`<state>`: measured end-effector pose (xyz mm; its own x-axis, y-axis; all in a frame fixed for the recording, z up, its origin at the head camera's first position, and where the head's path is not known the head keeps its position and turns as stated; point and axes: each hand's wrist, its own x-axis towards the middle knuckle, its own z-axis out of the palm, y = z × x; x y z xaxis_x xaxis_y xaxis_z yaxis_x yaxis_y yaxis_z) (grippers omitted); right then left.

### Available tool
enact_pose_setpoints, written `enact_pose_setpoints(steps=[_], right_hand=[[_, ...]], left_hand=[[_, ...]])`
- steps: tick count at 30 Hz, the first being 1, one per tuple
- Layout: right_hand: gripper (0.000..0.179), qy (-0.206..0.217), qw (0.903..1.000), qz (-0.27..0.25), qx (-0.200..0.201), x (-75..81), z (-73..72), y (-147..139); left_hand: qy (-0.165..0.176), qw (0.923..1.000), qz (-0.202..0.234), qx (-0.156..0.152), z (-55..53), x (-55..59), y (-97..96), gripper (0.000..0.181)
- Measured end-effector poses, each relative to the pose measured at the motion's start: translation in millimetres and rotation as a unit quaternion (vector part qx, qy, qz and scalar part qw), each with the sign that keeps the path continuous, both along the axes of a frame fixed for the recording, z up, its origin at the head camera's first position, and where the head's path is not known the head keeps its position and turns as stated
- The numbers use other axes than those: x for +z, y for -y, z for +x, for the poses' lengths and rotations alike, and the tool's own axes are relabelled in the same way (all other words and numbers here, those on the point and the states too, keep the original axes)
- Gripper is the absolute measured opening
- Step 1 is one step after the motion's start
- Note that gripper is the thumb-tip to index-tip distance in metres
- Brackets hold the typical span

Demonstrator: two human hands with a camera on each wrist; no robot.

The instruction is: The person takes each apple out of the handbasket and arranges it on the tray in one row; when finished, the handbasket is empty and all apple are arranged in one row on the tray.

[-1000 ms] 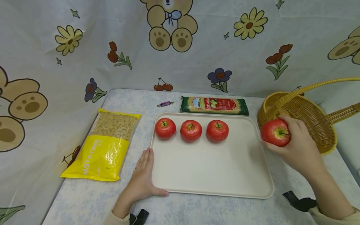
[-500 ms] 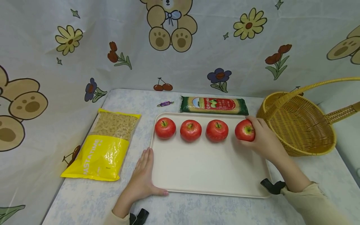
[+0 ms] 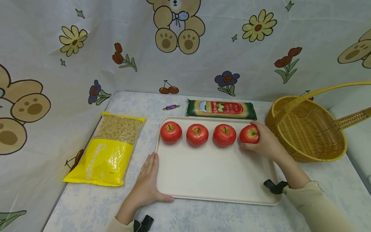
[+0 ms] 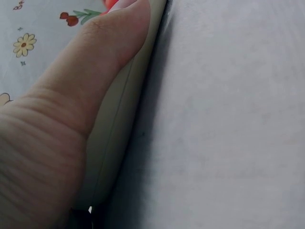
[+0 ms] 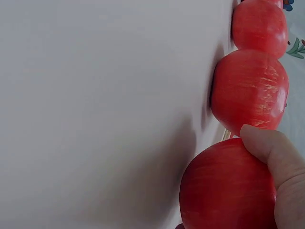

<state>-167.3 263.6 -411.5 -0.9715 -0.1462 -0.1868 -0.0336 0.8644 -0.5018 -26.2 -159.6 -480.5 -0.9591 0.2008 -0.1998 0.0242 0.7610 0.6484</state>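
In the head view my right hand (image 3: 267, 141) holds a red apple (image 3: 248, 134) at the back right of the white tray (image 3: 214, 174). The right wrist view shows the thumb (image 5: 267, 148) against the side of that apple (image 5: 226, 191). Left of it, a left apple (image 3: 171, 132), a middle apple (image 3: 197, 135) and a right apple (image 3: 224, 135) sit in a row along the tray's back edge. My left hand (image 3: 147, 185) rests at the tray's front left corner, fingers straight along the left side and thumb along the front edge.
A yellow wicker basket (image 3: 310, 135) with a tall handle stands right of the tray. Behind the tray lie a spaghetti packet (image 3: 221, 109) and a purple-wrapped candy (image 3: 171, 107). A yellow pasta bag (image 3: 107, 151) lies to the left. A printed cloth (image 3: 185, 71) hangs behind.
My right hand has carried the apple left from beside the basket to the tray, in line with the other apples, and slightly lower. The left hand has stayed at its corner.
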Motion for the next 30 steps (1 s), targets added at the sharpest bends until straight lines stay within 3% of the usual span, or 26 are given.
enact_pose_setpoints(steps=[7, 16, 23, 30], right_hand=[[0.105, 0.008, 0.9995, -0.032, 0.000, -6.7, -1.6, -3.6], [0.112, 0.041, 0.9957, -0.079, -0.029, -13.4, 0.3, -5.8], [0.106, 0.032, 0.9946, -0.094, -0.030, -16.0, 1.2, -7.0], [0.120, 0.033, 0.9931, -0.106, -0.038, -18.0, 5.2, -7.2]], left_hand=[[0.005, 1.0000, -0.004, -0.003, -0.6, 0.9, 0.2, 0.167], [0.008, 0.9999, -0.006, -0.002, -0.9, 1.7, 0.0, 0.167], [0.009, 1.0000, -0.003, -0.001, -1.9, 0.5, -0.7, 0.166], [0.013, 0.9999, -0.010, -0.003, -1.8, 0.6, 0.1, 0.167]])
